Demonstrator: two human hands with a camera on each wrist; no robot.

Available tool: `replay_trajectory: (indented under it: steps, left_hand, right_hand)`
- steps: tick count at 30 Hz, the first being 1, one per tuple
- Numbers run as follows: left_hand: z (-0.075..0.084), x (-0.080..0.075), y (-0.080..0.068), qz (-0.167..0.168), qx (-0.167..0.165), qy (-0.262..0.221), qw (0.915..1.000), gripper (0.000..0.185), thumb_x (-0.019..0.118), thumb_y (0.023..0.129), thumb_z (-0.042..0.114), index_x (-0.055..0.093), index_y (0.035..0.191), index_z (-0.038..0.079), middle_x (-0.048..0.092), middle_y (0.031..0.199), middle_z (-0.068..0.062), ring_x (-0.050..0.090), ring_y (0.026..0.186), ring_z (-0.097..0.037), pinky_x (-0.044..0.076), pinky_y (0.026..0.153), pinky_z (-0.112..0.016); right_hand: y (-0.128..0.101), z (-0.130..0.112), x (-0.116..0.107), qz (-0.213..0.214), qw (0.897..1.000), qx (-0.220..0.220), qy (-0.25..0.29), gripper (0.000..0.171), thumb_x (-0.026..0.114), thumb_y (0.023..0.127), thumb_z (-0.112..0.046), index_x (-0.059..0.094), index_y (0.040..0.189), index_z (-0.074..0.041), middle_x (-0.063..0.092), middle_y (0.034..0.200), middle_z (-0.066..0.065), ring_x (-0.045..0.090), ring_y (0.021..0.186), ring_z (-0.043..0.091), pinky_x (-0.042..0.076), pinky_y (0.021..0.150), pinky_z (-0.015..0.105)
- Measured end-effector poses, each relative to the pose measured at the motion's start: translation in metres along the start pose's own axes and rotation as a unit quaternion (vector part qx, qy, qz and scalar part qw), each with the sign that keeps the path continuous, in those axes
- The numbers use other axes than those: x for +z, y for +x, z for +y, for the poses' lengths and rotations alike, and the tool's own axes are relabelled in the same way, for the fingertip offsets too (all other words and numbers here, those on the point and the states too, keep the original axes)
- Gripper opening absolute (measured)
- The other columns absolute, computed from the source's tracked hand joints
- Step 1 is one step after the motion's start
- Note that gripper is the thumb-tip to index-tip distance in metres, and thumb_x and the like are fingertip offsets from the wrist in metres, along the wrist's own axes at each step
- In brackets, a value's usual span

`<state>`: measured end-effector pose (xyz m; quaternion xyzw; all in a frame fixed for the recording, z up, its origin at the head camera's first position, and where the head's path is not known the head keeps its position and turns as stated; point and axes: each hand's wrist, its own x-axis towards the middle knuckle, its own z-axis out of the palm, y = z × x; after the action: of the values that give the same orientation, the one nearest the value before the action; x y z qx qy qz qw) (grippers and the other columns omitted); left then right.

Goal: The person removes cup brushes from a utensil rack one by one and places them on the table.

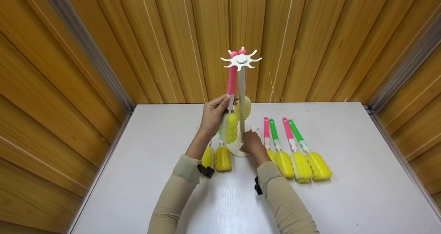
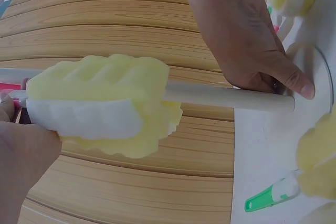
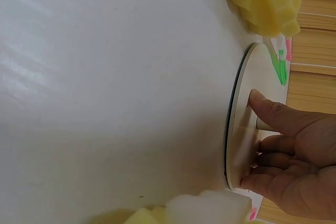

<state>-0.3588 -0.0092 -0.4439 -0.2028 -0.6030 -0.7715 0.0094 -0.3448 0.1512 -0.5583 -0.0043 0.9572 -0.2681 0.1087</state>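
The pink-handled sponge brush point(image 1: 231, 99) hangs upright beside the white pole point(image 1: 242, 103) of the rack, its handle tip caught in one of the prongs of the white star-shaped top point(image 1: 241, 59) and its yellow and white sponge head point(image 2: 102, 103) lying alongside the pole, above the middle of the surface point(image 1: 344, 199). The left hand point(image 1: 213, 115) has its fingers curled round the brush just where the handle meets the sponge, so the grip on it is closed. Below that hand, toward the near edge, two more brushes point(image 1: 217, 156) lie on the surface with their yellow heads pointing at the person. A second pink-tipped brush hangs on the far side of the pole, its yellow sponge point(image 1: 245, 107) showing behind it. The round white base point(image 3: 242, 119) of the rack stands flat on the surface, and the right hand point(image 1: 253, 144) rests on it just beside the pole; the right wrist view shows its fingers fairly straight, tips pressing the disc, holding nothing. To the right, toward the right edge, four brushes point(image 1: 296, 149) lie side by side in a row, handles pink, green, pink, green, sponge heads toward the near edge.
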Motion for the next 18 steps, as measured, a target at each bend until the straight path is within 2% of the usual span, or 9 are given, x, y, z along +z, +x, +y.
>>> replay_trajectory:
  steps: [2,7,13,18]
  left_hand:
    - [0.0003,0.0004,-0.0007,-0.001,0.001,0.0,1.0,0.036,0.06,0.103,0.024,0.069,0.125,-0.004,0.074,0.108,-0.018,0.064,0.096,-0.021,0.054,0.076,-0.025]
    - [0.001,0.001,-0.0028,-0.002,0.002,-0.002,1.0,0.035,0.059,0.103,0.021,0.068,0.128,-0.002,0.074,0.11,-0.014,0.066,0.099,-0.02,0.054,0.079,-0.026]
    - [0.0024,0.0017,-0.0046,-0.002,0.003,-0.01,0.9999,0.034,0.059,0.104,0.018,0.067,0.129,-0.003,0.07,0.118,-0.025,0.067,0.106,-0.029,0.053,0.087,-0.029]
    - [0.0056,0.0017,-0.0071,0.005,-0.005,-0.021,0.9997,0.033,0.059,0.103,0.016,0.067,0.128,-0.003,0.067,0.12,-0.03,0.068,0.102,-0.024,0.054,0.088,-0.029]
  right_hand:
    - [0.0004,0.0009,0.0004,0.003,1.0,-0.006,-0.007,0.054,0.084,0.077,-0.004,0.06,0.122,0.016,0.061,0.124,0.032,0.058,0.108,0.041,0.047,0.103,0.05]
    - [0.0008,0.0009,-0.0006,-0.006,1.0,-0.003,-0.006,0.057,0.083,0.079,-0.004,0.058,0.126,0.015,0.059,0.129,0.031,0.056,0.109,0.039,0.044,0.107,0.05]
    - [0.002,-0.0001,-0.0009,-0.02,1.0,0.021,0.009,0.059,0.083,0.081,-0.004,0.057,0.131,0.013,0.057,0.133,0.029,0.054,0.113,0.037,0.043,0.109,0.05]
    - [0.0048,-0.0007,0.0003,-0.038,0.997,0.058,0.042,0.061,0.081,0.084,-0.003,0.054,0.137,0.009,0.053,0.14,0.026,0.051,0.117,0.035,0.041,0.111,0.052]
